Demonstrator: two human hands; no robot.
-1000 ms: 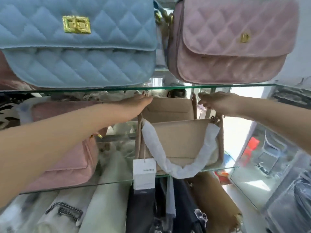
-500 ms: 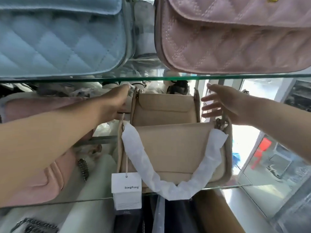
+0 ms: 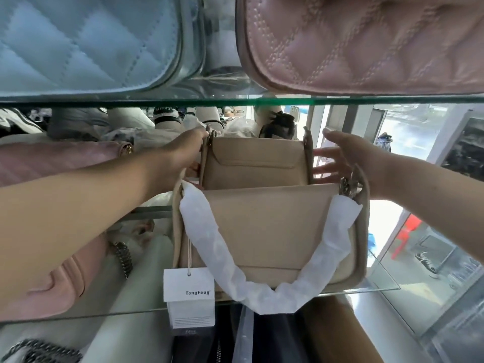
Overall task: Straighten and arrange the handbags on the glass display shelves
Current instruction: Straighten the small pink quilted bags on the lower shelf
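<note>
Head cam: two glass shelves seen from close up. The upper glass shelf (image 3: 235, 102) carries a blue quilted bag (image 3: 78, 43) on the L and a pink quilted bag (image 3: 366, 43) on the R, both cut off by the top of the frame.

On the middle glass shelf (image 3: 379, 281), R part, the front beige bag (image 3: 275, 231) stands upright at the front edge. Its paper-wrapped strap (image 3: 262, 297) droops over the edge, and a white hang tag (image 3: 188, 284) reading "TongFeng" dangles at its L corner. The rear beige bag (image 3: 254, 163) stands upright just behind it, approx centred, w/ its flap facing the camera.

The L grip (image 3: 180, 155), a bare hand, holds the rear beige bag's L end, w/ fingers at the top corner and thumb lower on the same edge. The R grip (image 3: 348, 155) is wide, fingers straight and spread, w/ tips at or just beside the bag's R edge; can't tell if they touch. The rear bag sits btwn the two.

A pink bag (image 3: 52, 163) w/ a chain (image 3: 123, 258) lies on the same shelf, L side, partly under the L forearm. A tan bag (image 3: 340, 336) and dark bags show below the shelf.
</note>
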